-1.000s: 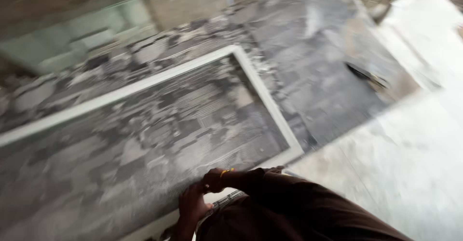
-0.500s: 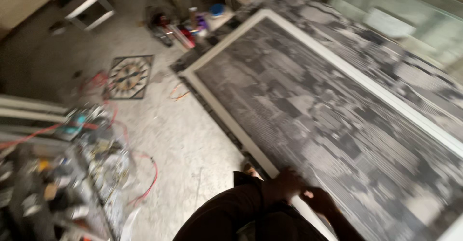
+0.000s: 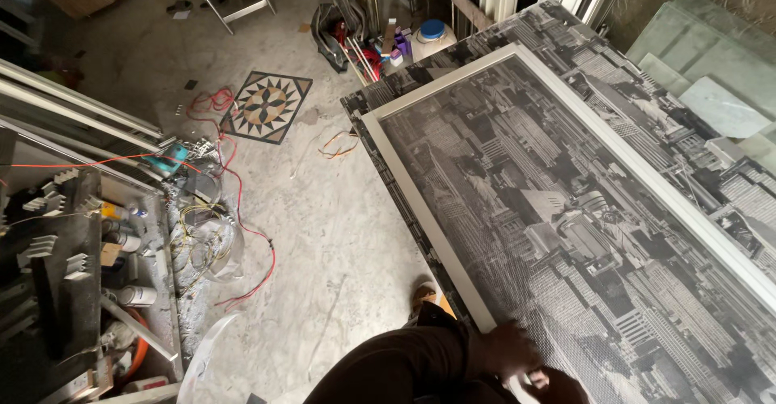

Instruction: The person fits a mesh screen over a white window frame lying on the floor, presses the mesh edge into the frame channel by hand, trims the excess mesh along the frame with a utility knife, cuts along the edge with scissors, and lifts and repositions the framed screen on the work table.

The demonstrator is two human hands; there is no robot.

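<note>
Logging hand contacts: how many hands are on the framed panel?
2. Left hand rests on the framed panel by its near pale frame edge; right hand sits beside it at the bottom edge, partly cut off.

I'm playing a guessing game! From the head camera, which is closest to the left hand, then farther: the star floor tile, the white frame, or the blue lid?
1. white frame, right beside the left hand.
2. star floor tile, far left on the floor.
3. blue lid, top, past the panel's end.

Dark brown long sleeve [image 3: 404,363], seemingly.
</note>
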